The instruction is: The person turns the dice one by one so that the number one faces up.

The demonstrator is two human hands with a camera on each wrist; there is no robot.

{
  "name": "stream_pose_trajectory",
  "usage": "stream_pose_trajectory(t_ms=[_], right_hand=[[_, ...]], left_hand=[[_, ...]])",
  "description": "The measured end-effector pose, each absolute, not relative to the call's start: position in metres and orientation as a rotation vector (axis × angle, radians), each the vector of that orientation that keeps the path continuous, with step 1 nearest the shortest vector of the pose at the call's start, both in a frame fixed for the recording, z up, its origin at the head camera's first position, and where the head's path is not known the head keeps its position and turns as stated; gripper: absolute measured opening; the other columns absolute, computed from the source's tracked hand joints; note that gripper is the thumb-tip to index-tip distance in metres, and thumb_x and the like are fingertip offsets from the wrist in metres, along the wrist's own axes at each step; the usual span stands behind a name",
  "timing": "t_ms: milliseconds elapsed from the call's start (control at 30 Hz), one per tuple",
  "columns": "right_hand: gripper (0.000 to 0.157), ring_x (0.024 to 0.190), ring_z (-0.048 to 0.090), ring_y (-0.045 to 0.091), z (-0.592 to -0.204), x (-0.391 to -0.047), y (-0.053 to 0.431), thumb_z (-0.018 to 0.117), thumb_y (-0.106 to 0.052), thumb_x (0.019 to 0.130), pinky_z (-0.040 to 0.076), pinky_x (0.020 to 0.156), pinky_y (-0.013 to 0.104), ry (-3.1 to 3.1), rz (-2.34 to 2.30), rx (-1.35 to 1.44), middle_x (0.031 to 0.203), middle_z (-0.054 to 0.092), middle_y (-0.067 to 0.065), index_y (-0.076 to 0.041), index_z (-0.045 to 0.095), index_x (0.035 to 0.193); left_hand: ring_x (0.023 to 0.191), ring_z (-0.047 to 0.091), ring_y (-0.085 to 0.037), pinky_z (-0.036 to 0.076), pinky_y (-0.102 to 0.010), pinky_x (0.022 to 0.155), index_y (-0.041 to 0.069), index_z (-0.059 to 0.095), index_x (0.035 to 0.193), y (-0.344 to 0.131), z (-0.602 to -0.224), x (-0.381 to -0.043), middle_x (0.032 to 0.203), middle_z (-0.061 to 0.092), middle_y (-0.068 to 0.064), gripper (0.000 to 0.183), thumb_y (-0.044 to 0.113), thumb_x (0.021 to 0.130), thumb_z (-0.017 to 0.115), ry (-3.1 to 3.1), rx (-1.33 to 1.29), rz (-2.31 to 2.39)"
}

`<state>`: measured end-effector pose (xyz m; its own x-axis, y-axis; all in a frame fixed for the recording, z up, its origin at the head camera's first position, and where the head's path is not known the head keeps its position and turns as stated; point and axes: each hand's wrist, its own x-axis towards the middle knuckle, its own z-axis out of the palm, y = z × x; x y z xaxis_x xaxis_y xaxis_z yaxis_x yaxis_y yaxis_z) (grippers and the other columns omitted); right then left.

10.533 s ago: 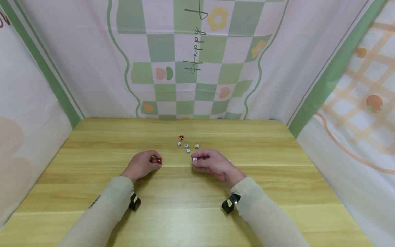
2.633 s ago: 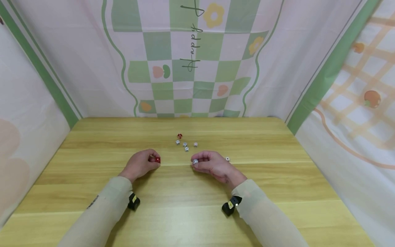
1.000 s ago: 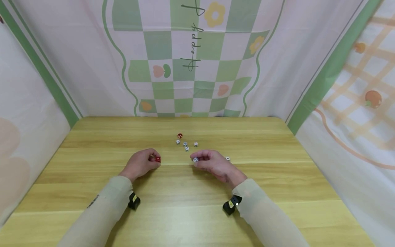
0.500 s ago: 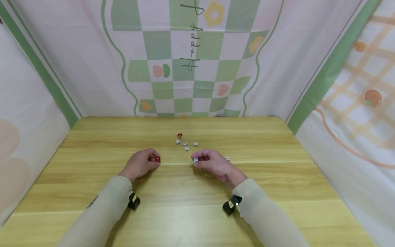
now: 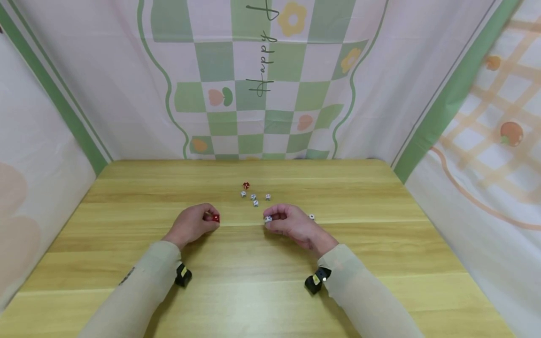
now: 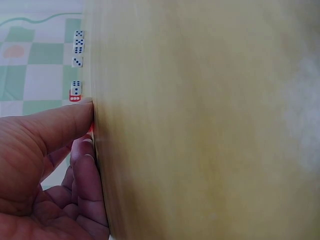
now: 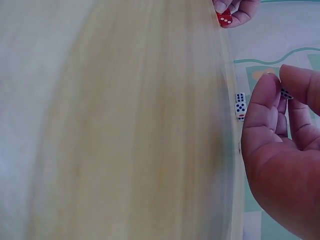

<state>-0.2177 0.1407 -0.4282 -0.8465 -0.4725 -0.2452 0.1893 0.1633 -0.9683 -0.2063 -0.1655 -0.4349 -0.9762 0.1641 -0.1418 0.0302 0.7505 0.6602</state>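
Observation:
My left hand rests low on the tabletop and pinches a red die between thumb and fingers. In the left wrist view the thumb hides most of that die. To its right, my right hand holds a white die at its fingertips. The right wrist view shows this white die partly covered by thumb and fingers, above the table surface. Beyond the hands lie another red die and several white dice, among them one close to the right hand.
The wooden table carries one more white die, just behind the right hand. A checkered cloth hangs at the table's back edge, and more patterned cloth hangs at the sides.
The white die in my right hand has been turned over between the fingers and shows different faces. My left hand keeps its hold on the red die. The loose dice lie as before.

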Motion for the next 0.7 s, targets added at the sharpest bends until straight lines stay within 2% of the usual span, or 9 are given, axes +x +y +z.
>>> stream_pose_trajectory(t_ms=[133, 300, 700], right_hand=[[0.035, 0.099, 0.063, 0.018, -0.4281, -0.2171, 0.1407, 0.071, -0.001, 0.094, 0.056, 0.085, 0.028, 1.948, -1.739, -0.258, 0.112, 0.063, 0.009, 0.004, 0.059, 0.127], [0.041, 0.101, 0.063, 0.017, -0.4292, -0.2185, 0.1403, 0.070, -0.001, 0.095, 0.056, 0.085, 0.028, 1.959, -1.737, -0.278, 0.119, 0.065, 0.014, 0.005, 0.059, 0.134], [0.039, 0.102, 0.062, 0.018, -0.4281, -0.2185, 0.1402, 0.073, -0.005, 0.095, 0.057, 0.087, 0.029, 2.022, -1.684, -0.293, 0.118, 0.065, 0.013, 0.003, 0.065, 0.132]], left_hand=[[0.091, 0.062, -0.019, 0.051, -0.038, 0.083, 0.012, 0.071, 0.111, -0.1660, -0.4357, -0.2067, 0.102, 0.070, -0.004, 0.018, 0.016, 0.095, 0.076, 2.762, 0.164, 1.035], [0.092, 0.062, -0.019, 0.051, -0.038, 0.082, 0.012, 0.071, 0.111, -0.1661, -0.4362, -0.2071, 0.102, 0.070, -0.004, 0.018, 0.016, 0.095, 0.076, 2.766, 0.167, 1.032], [0.091, 0.062, -0.019, 0.051, -0.038, 0.082, 0.012, 0.071, 0.110, -0.1663, -0.4358, -0.2074, 0.101, 0.070, -0.004, 0.017, 0.016, 0.095, 0.076, 2.765, 0.176, 1.031]])
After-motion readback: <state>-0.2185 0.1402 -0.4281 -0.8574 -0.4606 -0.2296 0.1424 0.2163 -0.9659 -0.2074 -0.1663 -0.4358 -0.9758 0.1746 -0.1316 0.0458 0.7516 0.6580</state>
